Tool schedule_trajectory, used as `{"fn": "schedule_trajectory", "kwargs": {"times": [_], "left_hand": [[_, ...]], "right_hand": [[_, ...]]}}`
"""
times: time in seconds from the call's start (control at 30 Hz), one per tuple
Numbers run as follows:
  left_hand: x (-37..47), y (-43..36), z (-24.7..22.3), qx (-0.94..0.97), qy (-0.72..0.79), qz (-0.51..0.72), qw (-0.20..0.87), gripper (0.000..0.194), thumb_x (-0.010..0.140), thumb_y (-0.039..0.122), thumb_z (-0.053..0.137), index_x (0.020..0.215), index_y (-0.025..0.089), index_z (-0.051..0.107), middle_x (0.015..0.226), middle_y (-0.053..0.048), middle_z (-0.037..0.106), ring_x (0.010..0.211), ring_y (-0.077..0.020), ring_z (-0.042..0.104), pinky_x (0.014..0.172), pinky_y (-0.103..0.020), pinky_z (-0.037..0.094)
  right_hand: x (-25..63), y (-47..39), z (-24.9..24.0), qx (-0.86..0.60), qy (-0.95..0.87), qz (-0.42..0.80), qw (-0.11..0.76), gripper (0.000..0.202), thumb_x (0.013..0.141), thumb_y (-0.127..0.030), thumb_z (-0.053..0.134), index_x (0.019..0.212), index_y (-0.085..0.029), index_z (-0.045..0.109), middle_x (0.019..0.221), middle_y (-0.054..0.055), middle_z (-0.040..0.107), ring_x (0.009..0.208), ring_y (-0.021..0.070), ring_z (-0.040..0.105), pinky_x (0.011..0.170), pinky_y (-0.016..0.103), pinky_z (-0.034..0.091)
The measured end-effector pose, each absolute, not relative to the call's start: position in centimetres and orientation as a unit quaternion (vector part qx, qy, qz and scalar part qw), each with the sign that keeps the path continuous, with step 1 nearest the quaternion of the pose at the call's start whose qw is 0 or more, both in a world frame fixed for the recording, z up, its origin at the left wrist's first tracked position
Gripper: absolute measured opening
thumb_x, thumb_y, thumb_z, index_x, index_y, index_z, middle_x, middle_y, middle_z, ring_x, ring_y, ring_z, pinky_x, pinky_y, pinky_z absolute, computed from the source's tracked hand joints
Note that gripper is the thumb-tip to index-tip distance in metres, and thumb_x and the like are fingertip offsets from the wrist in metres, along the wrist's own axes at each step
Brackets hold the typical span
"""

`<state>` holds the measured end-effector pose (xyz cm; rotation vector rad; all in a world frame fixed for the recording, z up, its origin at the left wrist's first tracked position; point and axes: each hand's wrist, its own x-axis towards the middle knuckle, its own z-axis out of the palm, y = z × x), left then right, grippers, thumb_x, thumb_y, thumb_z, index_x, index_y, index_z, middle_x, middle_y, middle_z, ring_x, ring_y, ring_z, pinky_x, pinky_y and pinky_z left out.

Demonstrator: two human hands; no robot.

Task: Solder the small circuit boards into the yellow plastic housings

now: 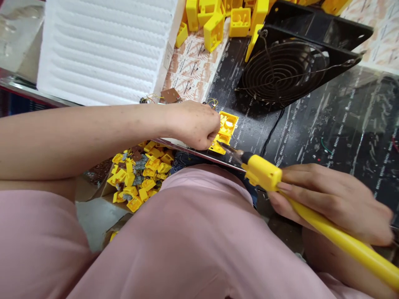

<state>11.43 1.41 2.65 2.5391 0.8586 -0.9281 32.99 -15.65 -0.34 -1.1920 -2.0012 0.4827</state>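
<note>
My left hand (199, 124) is closed at the left side of an open yellow plastic casing (230, 122) lying near the front edge of the black bench. Its fingertips are partly hidden from me. In my right hand (333, 199) is a yellow-handled soldering iron (263, 172), gripped between thumb and fingers behind its blocky front part. The iron's metal tip points left and reaches the lower part of the casing, close to my left fingers. Whether the tip touches the plastic or something inside, I cannot tell.
A black fan (280, 74) with a wire grille stands behind the casing, its cable running forward. Yellow housings (215, 31) are heaped at the back. A white foam sheet (106, 50) lies back left. Below the bench edge, a box holds many yellow parts (146, 174).
</note>
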Motion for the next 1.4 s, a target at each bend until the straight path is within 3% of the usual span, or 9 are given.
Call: {"fn": "schedule_trajectory", "kwargs": {"times": [0.1, 0.4, 0.5, 0.63, 0.77, 0.83, 1.17, 1.3, 1.4], "left_hand": [[11.4, 1.5, 2.7, 0.882, 0.297, -0.329, 0.157, 0.021, 0.082, 0.023, 0.058, 0.079, 0.021, 0.079, 0.069, -0.003, 0.067, 0.080, -0.0211, 0.067, 0.078, -0.030, 0.044], [11.5, 1.7, 3.3, 0.871, 0.288, -0.360, 0.170, 0.026, 0.085, 0.024, 0.055, 0.090, 0.021, 0.080, 0.081, -0.003, 0.072, 0.089, -0.0210, 0.068, 0.084, -0.029, 0.045], [11.4, 1.6, 3.2, 0.875, 0.291, -0.344, 0.174, 0.022, 0.085, 0.022, 0.057, 0.085, 0.021, 0.079, 0.077, -0.003, 0.071, 0.081, -0.0195, 0.067, 0.080, -0.029, 0.044], [11.1, 1.7, 2.8, 0.896, 0.270, -0.314, 0.163, 0.020, 0.083, 0.021, 0.058, 0.077, 0.022, 0.077, 0.069, -0.001, 0.069, 0.071, -0.0173, 0.064, 0.070, -0.027, 0.042], [10.9, 1.7, 2.6, 0.908, 0.252, -0.294, 0.160, 0.020, 0.081, 0.021, 0.058, 0.073, 0.022, 0.076, 0.064, -0.001, 0.066, 0.067, -0.0167, 0.063, 0.066, -0.026, 0.041], [11.0, 1.7, 2.7, 0.899, 0.271, -0.303, 0.162, 0.020, 0.081, 0.021, 0.058, 0.074, 0.022, 0.077, 0.064, -0.002, 0.065, 0.070, -0.0184, 0.065, 0.070, -0.027, 0.043], [11.5, 1.5, 2.9, 0.891, 0.286, -0.322, 0.144, 0.019, 0.081, 0.021, 0.059, 0.073, 0.021, 0.077, 0.063, -0.001, 0.064, 0.066, -0.0173, 0.062, 0.069, -0.027, 0.042], [11.4, 1.6, 2.9, 0.901, 0.266, -0.317, 0.134, 0.020, 0.080, 0.021, 0.058, 0.073, 0.021, 0.076, 0.061, 0.000, 0.064, 0.061, -0.0147, 0.059, 0.063, -0.025, 0.039], [11.2, 1.7, 2.8, 0.904, 0.261, -0.312, 0.133, 0.020, 0.080, 0.022, 0.057, 0.074, 0.021, 0.076, 0.060, 0.000, 0.064, 0.059, -0.0142, 0.057, 0.061, -0.025, 0.037]], "right_hand": [[33.4, -15.6, -0.1, -0.482, -0.783, 0.167, 0.355, 0.021, 0.102, -0.030, 0.059, 0.083, -0.021, 0.065, 0.077, 0.005, 0.069, 0.075, 0.0153, 0.070, 0.069, 0.028, 0.062], [33.2, -15.1, -1.4, -0.432, -0.819, 0.137, 0.353, 0.026, 0.105, -0.031, 0.055, 0.084, -0.020, 0.063, 0.074, 0.004, 0.067, 0.074, 0.0109, 0.068, 0.066, 0.024, 0.060], [32.8, -14.6, -1.3, -0.402, -0.820, 0.147, 0.381, 0.009, 0.096, -0.019, 0.069, 0.089, -0.018, 0.063, 0.078, 0.005, 0.069, 0.074, 0.0118, 0.068, 0.065, 0.025, 0.060], [32.6, -14.0, -1.3, -0.345, -0.830, 0.155, 0.410, 0.029, 0.076, 0.001, 0.081, 0.095, -0.014, 0.065, 0.078, 0.006, 0.069, 0.072, 0.0146, 0.068, 0.064, 0.027, 0.061], [33.1, -14.5, -1.5, -0.387, -0.812, 0.145, 0.412, 0.006, 0.093, -0.017, 0.071, 0.091, -0.017, 0.066, 0.074, 0.004, 0.067, 0.072, 0.0129, 0.067, 0.063, 0.025, 0.060], [33.3, -14.9, -1.6, -0.420, -0.808, 0.145, 0.386, 0.019, 0.102, -0.028, 0.061, 0.087, -0.019, 0.066, 0.074, 0.004, 0.066, 0.072, 0.0116, 0.066, 0.065, 0.024, 0.059], [33.2, -15.7, -1.0, -0.473, -0.777, 0.172, 0.378, 0.020, 0.103, -0.033, 0.060, 0.086, -0.023, 0.065, 0.076, 0.003, 0.067, 0.072, 0.0111, 0.066, 0.061, 0.024, 0.055], [33.0, -15.5, -1.4, -0.444, -0.765, 0.184, 0.429, 0.006, 0.098, -0.024, 0.067, 0.103, -0.024, 0.068, 0.075, 0.001, 0.068, 0.070, 0.0133, 0.068, 0.060, 0.025, 0.057], [32.8, -15.6, -1.5, -0.458, -0.747, 0.188, 0.443, 0.034, 0.093, -0.017, 0.070, 0.125, -0.027, 0.065, 0.081, 0.001, 0.072, 0.073, 0.0168, 0.070, 0.064, 0.030, 0.060]]}}
